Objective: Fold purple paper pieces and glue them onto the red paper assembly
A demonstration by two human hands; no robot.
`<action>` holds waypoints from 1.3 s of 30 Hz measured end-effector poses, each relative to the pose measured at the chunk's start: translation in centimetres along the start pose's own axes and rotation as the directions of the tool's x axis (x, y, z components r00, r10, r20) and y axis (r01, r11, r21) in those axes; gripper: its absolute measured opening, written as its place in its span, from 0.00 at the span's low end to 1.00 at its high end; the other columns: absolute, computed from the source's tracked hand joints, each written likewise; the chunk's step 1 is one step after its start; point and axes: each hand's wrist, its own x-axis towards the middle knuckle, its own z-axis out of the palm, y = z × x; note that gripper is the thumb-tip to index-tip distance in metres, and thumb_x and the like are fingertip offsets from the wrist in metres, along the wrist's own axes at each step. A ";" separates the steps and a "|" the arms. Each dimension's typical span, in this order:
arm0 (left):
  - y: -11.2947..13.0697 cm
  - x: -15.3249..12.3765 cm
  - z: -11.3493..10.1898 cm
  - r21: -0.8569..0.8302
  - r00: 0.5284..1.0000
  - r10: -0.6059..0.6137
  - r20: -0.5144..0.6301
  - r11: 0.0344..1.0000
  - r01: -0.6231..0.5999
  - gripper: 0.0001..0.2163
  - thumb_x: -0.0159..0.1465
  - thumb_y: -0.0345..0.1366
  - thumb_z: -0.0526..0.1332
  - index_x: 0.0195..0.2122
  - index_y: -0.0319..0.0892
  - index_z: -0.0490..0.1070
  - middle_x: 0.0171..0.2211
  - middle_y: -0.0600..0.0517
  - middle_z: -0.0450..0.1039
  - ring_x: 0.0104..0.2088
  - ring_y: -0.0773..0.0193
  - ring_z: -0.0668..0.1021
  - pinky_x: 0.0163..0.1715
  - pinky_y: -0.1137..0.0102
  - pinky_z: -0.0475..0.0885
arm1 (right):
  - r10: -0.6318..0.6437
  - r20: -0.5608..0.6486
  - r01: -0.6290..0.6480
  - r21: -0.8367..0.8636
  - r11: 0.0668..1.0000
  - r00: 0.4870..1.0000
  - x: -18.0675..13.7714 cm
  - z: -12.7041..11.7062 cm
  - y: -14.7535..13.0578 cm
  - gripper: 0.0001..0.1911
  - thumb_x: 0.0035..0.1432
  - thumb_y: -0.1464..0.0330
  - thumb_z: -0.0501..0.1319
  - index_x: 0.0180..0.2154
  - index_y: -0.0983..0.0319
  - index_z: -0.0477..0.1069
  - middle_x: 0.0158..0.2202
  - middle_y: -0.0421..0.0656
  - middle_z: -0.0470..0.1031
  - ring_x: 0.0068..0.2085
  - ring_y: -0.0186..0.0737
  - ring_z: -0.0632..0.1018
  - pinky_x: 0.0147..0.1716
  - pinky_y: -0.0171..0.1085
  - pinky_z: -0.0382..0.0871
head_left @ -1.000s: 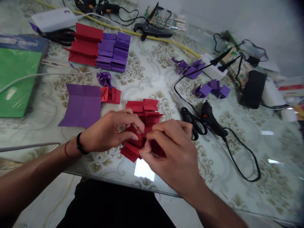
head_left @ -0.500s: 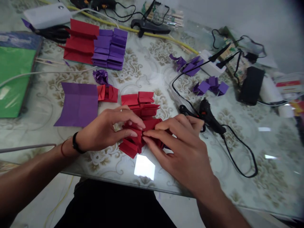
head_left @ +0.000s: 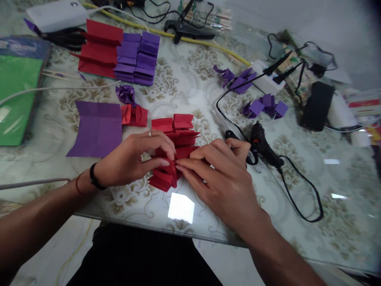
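A red pleated paper piece (head_left: 175,135) lies on the glass table (head_left: 297,238) near its front edge. My left hand (head_left: 133,161) rests on the left part of this paper, fingers curled and pinching a fold. My right hand (head_left: 220,178) presses on the paper from the right, its fingers stretched toward the left fingertips and flat on the folds. The near end of the red paper (head_left: 160,180) sticks out below both hands. The part under my palms is hidden.
A purple creased sheet (head_left: 97,127) and a small red folded piece (head_left: 135,115) lie to the left. Red and purple pleated stacks (head_left: 119,53) sit at the back. A glue gun (head_left: 263,145) with cord, scissors, purple folded bits (head_left: 266,107) and a green sheet (head_left: 14,95) surround the hands.
My right hand has gone from a pinch to flattened fingers pressing the folds. Both hands and the red paper have shifted slightly away from the table edge.
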 end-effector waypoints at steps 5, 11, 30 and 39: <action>-0.2 -0.1 0.0 0.032 1.000 -0.018 -0.007 0.999 0.018 0.03 0.69 0.30 0.67 0.40 0.44 0.75 0.44 0.49 0.80 0.45 0.59 0.81 0.48 0.64 0.74 | -0.032 0.024 0.032 -0.020 0.999 0.999 0.5 0.3 0.6 0.10 0.73 0.69 0.62 0.35 0.56 0.77 0.34 0.39 0.77 0.37 0.42 0.76 0.45 0.49 0.60; -0.2 -0.1 -0.1 0.078 0.999 -0.029 -0.014 0.996 0.030 0.05 0.68 0.28 0.66 0.40 0.45 0.72 0.43 0.50 0.79 0.45 0.58 0.80 0.47 0.64 0.74 | -0.076 0.031 0.076 -0.007 0.997 0.997 1.2 0.6 1.0 0.13 0.73 0.71 0.61 0.33 0.56 0.74 0.33 0.38 0.77 0.37 0.40 0.74 0.44 0.48 0.59; -0.7 -0.1 -0.4 0.075 0.990 -0.122 0.070 0.990 0.117 0.04 0.68 0.28 0.62 0.40 0.45 0.69 0.41 0.51 0.78 0.41 0.57 0.79 0.42 0.64 0.72 | -0.203 0.229 0.201 0.029 0.979 0.952 3.2 1.2 2.4 0.10 0.70 0.71 0.61 0.33 0.57 0.74 0.35 0.43 0.75 0.40 0.46 0.74 0.50 0.51 0.63; -0.7 0.0 -0.5 0.065 0.992 -0.113 0.056 0.992 0.109 0.04 0.68 0.29 0.63 0.39 0.45 0.70 0.42 0.51 0.78 0.43 0.57 0.79 0.44 0.63 0.73 | -0.200 0.205 0.200 0.022 0.980 0.958 3.0 2.0 2.5 0.09 0.68 0.72 0.61 0.33 0.58 0.73 0.35 0.43 0.73 0.41 0.47 0.74 0.48 0.49 0.64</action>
